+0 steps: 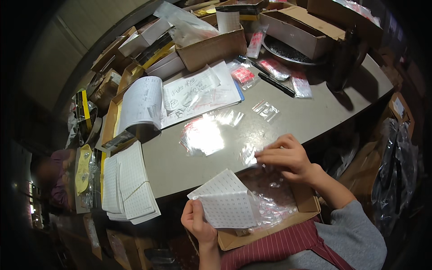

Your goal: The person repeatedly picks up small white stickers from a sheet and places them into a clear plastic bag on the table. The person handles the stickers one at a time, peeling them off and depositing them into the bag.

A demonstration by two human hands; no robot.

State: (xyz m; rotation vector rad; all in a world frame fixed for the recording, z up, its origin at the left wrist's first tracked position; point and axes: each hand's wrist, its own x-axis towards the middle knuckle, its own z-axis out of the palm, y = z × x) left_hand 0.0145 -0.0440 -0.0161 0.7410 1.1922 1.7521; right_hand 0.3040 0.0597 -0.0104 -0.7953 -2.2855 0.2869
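My left hand [198,223] is closed on the edge of a folded stack of white label sheets [227,211], printed in rows of small marks. The sheets rest over the left part of an open cardboard box [310,204]. Inside the box lie many small clear plastic bags [274,211], some with small white pieces. My right hand [288,159] is above the box's far side, fingers bent and pressed together. Its fingertips meet a small shiny clear bag [248,155] at the table's near edge; whatever is between them is too small to make out.
Clear zip bags [202,135] lie fanned out on the table, with another small bag [266,110] farther right. Behind are an open notebook [141,105], a black marker [276,85] and several cardboard boxes [211,49]. Banded label sheets [130,184] sit at left. A person [60,175] is at far left.
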